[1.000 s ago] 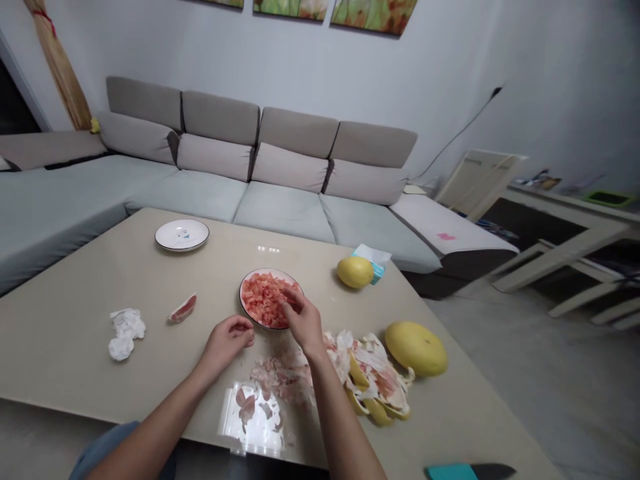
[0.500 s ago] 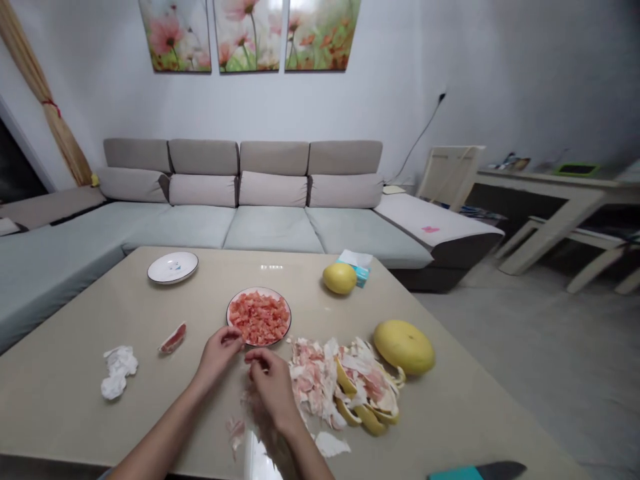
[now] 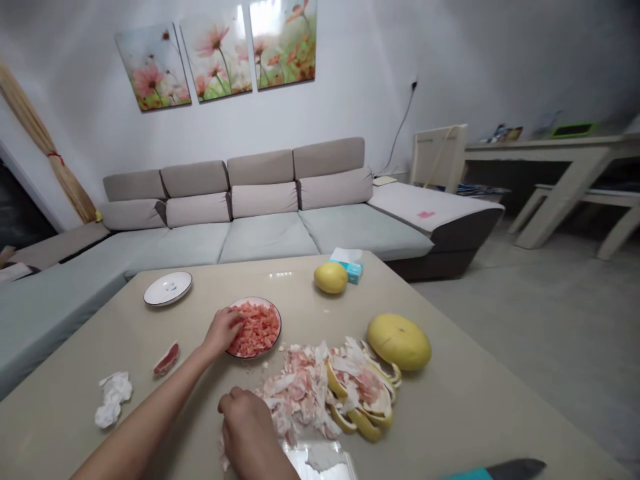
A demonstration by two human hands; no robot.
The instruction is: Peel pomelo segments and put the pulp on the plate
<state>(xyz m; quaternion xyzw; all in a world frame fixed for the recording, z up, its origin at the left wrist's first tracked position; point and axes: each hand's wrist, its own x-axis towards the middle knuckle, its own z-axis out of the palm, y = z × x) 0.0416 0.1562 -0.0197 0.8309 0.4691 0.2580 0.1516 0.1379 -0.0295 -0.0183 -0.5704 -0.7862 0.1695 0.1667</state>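
My left hand point(image 3: 225, 330) reaches over the near-left rim of a plate point(image 3: 278, 337) heaped with red pomelo pulp point(image 3: 257, 328). Its fingers are bent together, their tips against the pulp. Lower down, my right hand point(image 3: 245, 427) is closed just above the tabletop, left of a pile of pomelo membrane scraps point(image 3: 300, 383). A bit of pale pink scrap shows below its fingers; what they grip is hidden. A peeled pomelo segment point(image 3: 166, 360) lies to the left of my left forearm.
Yellow rind strips point(image 3: 367, 423) lie beside the scraps. One whole pomelo point(image 3: 400, 341) sits to their right, another point(image 3: 331, 277) by a tissue box point(image 3: 354, 270). A white plate point(image 3: 167, 289), crumpled tissue point(image 3: 114, 399) and a knife point(image 3: 515, 469) are also on the table.
My left hand has moved from in front of the plate onto the pulp. My right hand has drawn back toward me and lower, away from the plate. The view has tilted.
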